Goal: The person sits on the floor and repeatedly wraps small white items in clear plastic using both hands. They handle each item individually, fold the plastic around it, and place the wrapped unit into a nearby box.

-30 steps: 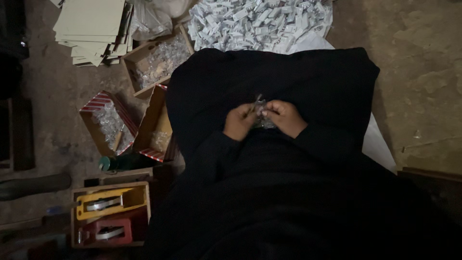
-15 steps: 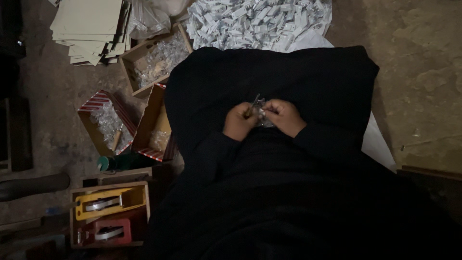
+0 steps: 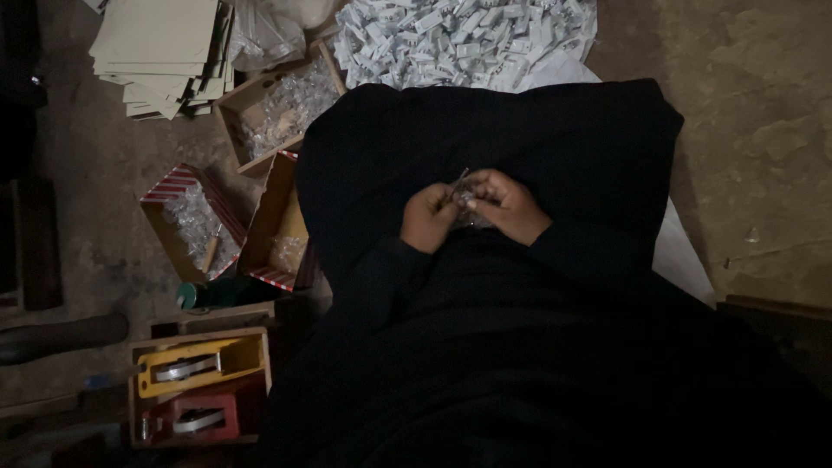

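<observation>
at the centre of the frame, the left hand (image 3: 427, 218) and right hand (image 3: 510, 206) met over the dark lap, both pinching a small clear plastic packet (image 3: 459, 192). open cardboard boxes (image 3: 276, 227) of similar packets lay left.

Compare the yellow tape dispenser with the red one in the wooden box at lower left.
The yellow tape dispenser sits farther from the person and is better lit; the red tape dispenser lies nearer, in shadow. The yellow one's roll looks slightly tilted, the red one's more level. Both share the wooden box and hold a pale roll.
</observation>
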